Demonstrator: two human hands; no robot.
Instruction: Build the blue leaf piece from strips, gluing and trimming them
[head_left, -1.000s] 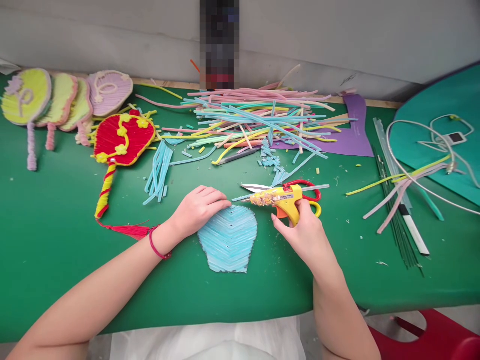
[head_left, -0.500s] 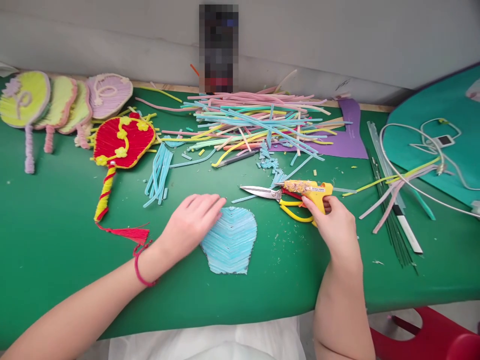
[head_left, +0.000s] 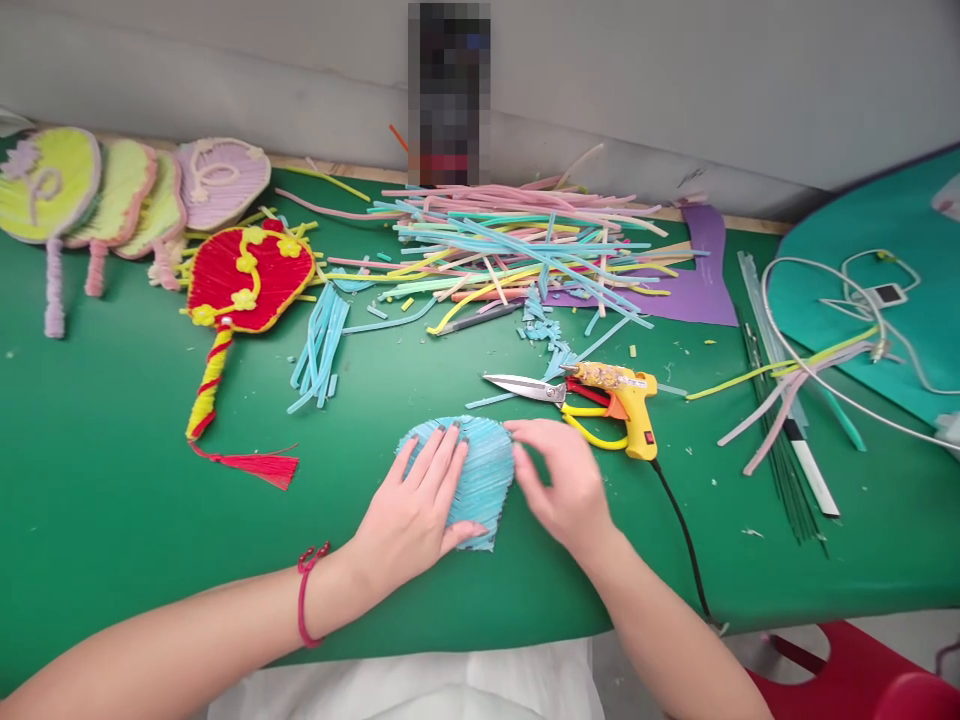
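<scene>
Head view: a band of green table (head_left: 525,605) separates its front edge from the blue ribbed panel (head_left: 487,475), which lies flat before the person. The left hand (head_left: 411,508) rests palm down across the panel, fingers extended. The right hand (head_left: 570,490), apart from the left, has curled fingertips at the panel's right edge; whether they pinch it cannot be told. Beyond, a glue gun (head_left: 637,412) overlaps scissors (head_left: 525,387), green surface showing between them and the panel's rim. Farther back, loose strips (head_left: 495,203) pile near the wall (head_left: 300,60).
</scene>
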